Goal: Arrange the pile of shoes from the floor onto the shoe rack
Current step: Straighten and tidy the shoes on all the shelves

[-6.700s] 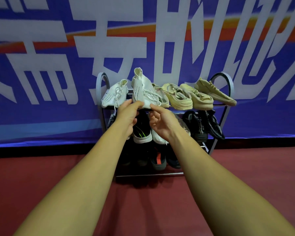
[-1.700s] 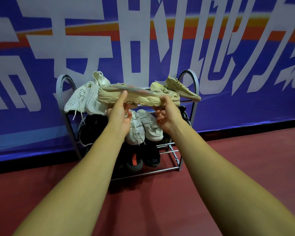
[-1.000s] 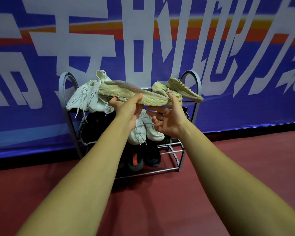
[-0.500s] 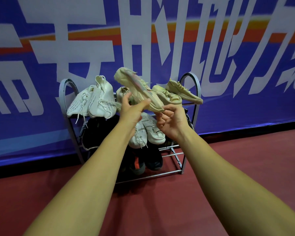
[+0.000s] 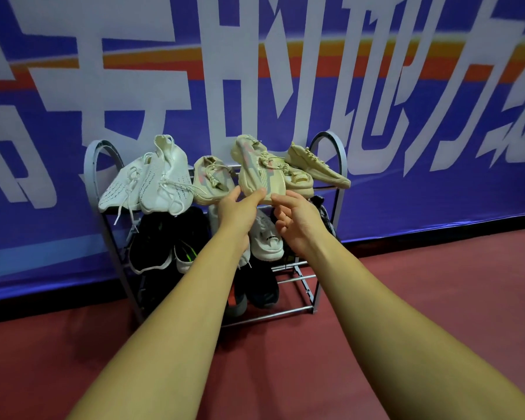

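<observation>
A grey metal shoe rack [image 5: 341, 153] stands against the blue banner. On its top shelf a beige shoe with a pink stripe [image 5: 256, 169] stands heel up, toe towards me. My left hand [image 5: 238, 212] pinches that toe from below. My right hand [image 5: 297, 221] is just right of the toe, fingers loosely curled, fingertips at the sole's edge. Left of this shoe sit its matching beige shoe [image 5: 209, 180] and two white shoes [image 5: 164, 183]. Two more beige shoes [image 5: 315, 168] lie on the right.
The middle shelf holds black shoes [image 5: 152, 237] and a white shoe [image 5: 267, 239], partly behind my arms. Dark shoes [image 5: 261, 291] sit on the bottom shelf. Red floor [image 5: 406, 283] spreads in front and right of the rack; the banner wall [image 5: 437, 177] is close behind.
The beige shoe, held sideways in both hands, was tipped up and set onto the top shelf between the other beige shoes. My right hand let go and hovers by the toe.
</observation>
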{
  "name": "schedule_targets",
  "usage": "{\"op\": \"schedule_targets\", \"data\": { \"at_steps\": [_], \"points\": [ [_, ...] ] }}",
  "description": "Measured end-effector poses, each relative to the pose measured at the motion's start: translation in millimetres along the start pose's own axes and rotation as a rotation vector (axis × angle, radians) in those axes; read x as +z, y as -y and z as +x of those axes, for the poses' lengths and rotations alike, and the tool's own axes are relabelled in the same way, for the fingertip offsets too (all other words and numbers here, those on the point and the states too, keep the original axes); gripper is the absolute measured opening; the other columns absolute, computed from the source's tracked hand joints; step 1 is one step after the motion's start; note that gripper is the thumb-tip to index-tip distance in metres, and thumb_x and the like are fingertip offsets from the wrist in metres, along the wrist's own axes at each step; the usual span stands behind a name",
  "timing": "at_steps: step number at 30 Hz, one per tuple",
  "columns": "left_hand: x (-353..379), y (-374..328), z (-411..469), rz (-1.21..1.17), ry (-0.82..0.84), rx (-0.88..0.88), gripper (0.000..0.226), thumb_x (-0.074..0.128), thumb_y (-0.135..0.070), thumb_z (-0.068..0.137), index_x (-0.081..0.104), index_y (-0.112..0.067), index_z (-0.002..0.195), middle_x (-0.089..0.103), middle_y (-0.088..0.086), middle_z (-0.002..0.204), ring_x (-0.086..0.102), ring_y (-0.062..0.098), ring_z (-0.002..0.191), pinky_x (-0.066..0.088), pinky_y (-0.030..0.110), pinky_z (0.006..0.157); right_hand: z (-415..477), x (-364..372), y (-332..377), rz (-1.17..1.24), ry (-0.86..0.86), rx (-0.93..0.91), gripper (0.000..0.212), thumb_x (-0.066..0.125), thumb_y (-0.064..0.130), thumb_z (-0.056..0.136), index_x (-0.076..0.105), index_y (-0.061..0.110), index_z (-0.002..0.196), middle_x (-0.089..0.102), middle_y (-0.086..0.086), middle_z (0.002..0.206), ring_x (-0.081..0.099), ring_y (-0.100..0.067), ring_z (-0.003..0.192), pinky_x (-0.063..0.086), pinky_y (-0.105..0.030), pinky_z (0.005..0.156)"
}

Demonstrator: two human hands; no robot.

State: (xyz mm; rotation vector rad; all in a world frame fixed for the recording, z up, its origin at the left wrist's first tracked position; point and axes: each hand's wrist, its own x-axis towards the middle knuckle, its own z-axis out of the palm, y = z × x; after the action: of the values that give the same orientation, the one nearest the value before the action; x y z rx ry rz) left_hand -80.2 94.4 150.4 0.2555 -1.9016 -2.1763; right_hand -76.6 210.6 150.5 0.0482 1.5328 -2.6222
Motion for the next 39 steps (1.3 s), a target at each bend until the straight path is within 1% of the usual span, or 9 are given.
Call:
{"op": "schedule_targets", "data": {
  "at_steps": [5, 8, 11, 15, 18, 23, 32, 37, 39],
  "points": [
    [1.9, 5.0, 8.8, -0.030, -0.063, -0.017, 0.053, 0.081, -0.041, 0.075, 0.069, -0.019, 0.121, 0.073, 0.003, 0.117, 0.066, 0.014, 0.100, 0.051, 0.035, 0.090, 9.1, -1.1, -4.4, 0.009, -0.011, -0.025, 0.011, 0.074, 0.011, 0.086, 0.066, 0.019, 0.088, 0.062, 0.004, 0.073, 0.043, -0.004, 0.052, 0.025, -0.020, 0.047],
    [2.1, 7.4, 10.7, -0.024, -0.097, -0.002, 0.068, 0.083, -0.050, 0.067, 0.064, -0.015, 0.123, 0.072, 0.005, 0.118, 0.067, 0.015, 0.101, 0.055, 0.040, 0.088, 15.8, 2.7, -10.5, 0.020, -0.055, -0.038, 0.040, 0.080, 0.018, 0.083, 0.064, 0.015, 0.119, 0.067, 0.006, 0.076, 0.047, 0.000, 0.047, 0.031, -0.018, 0.042],
    [3.1, 11.2, 12.0, -0.020, -0.100, 0.025, 0.066, 0.083, -0.050, 0.064, 0.064, -0.016, 0.118, 0.072, 0.005, 0.116, 0.068, 0.017, 0.102, 0.054, 0.034, 0.083, 18.5, 4.9, -10.4, 0.005, -0.091, -0.048, 0.046, 0.082, 0.019, 0.081, 0.061, 0.017, 0.122, 0.068, 0.005, 0.082, 0.051, 0.002, 0.048, 0.034, -0.017, 0.042],
    [1.9, 12.2, 14.1, -0.051, -0.126, 0.060, 0.051, 0.083, -0.032, 0.077, 0.065, -0.015, 0.122, 0.072, 0.004, 0.108, 0.069, 0.017, 0.098, 0.055, 0.030, 0.083, 19.8, 8.9, -12.3, 0.016, -0.114, -0.034, 0.048, 0.082, 0.017, 0.081, 0.058, 0.017, 0.123, 0.069, 0.001, 0.094, 0.055, -0.003, 0.066, 0.037, -0.019, 0.050],
    [1.2, 9.5, 13.6, -0.064, -0.126, 0.064, 0.065, 0.083, -0.032, 0.077, 0.058, -0.016, 0.135, 0.070, -0.006, 0.100, 0.069, 0.014, 0.099, 0.055, 0.037, 0.095, 22.9, 10.6, -13.3, 0.057, -0.110, -0.069, 0.040, 0.080, 0.015, 0.083, 0.062, 0.016, 0.118, 0.069, 0.003, 0.085, 0.055, 0.001, 0.058, 0.039, -0.014, 0.046],
    [2.7, 3.6, 13.6, -0.069, -0.119, 0.095, 0.063, 0.083, -0.029, 0.076, 0.060, -0.021, 0.135, 0.073, -0.007, 0.093, 0.071, 0.015, 0.095, 0.057, 0.041, 0.093, 21.9, 22.2, -25.1, 0.145, -0.153, -0.068, 0.041, 0.074, 0.013, 0.085, 0.064, 0.000, 0.122, 0.066, -0.001, 0.076, 0.050, 0.002, 0.039, 0.035, -0.013, 0.036],
    [-3.8, 8.8, 12.6, -0.007, -0.103, 0.074, 0.067, 0.082, -0.031, 0.076, 0.058, -0.025, 0.138, 0.072, -0.003, 0.104, 0.069, 0.016, 0.101, 0.055, 0.040, 0.097, 20.8, 15.8, -22.1, 0.003, -0.095, 0.003, 0.012, 0.068, 0.018, 0.092, 0.066, 0.011, 0.101, 0.052, 0.013, 0.044, 0.041, 0.000, 0.035, 0.026, -0.018, 0.041],
    [8.2, 4.4, 2.5, -0.041, -0.119, 0.083, 0.059, 0.075, -0.023, 0.084, 0.052, -0.021, 0.139, 0.065, -0.009, 0.098, 0.063, 0.008, 0.088, 0.053, 0.025, 0.081, 21.5, 7.9, -11.5, -0.113, -0.123, 0.056, 0.015, 0.071, 0.032, 0.090, 0.072, 0.017, 0.091, 0.072, -0.001, 0.086, 0.052, -0.003, 0.049, 0.030, -0.021, 0.048],
    [16.8, 4.1, -2.6, -0.041, -0.141, 0.102, 0.062, 0.075, -0.022, 0.082, 0.050, -0.022, 0.139, 0.067, -0.005, 0.103, 0.063, 0.010, 0.090, 0.053, 0.026, 0.081, 21.9, 1.4, -6.6, -0.110, -0.215, 0.053, 0.020, 0.072, 0.033, 0.088, 0.070, 0.013, 0.091, 0.072, -0.006, 0.090, 0.053, -0.005, 0.049, 0.034, -0.020, 0.043]
  ]
}}
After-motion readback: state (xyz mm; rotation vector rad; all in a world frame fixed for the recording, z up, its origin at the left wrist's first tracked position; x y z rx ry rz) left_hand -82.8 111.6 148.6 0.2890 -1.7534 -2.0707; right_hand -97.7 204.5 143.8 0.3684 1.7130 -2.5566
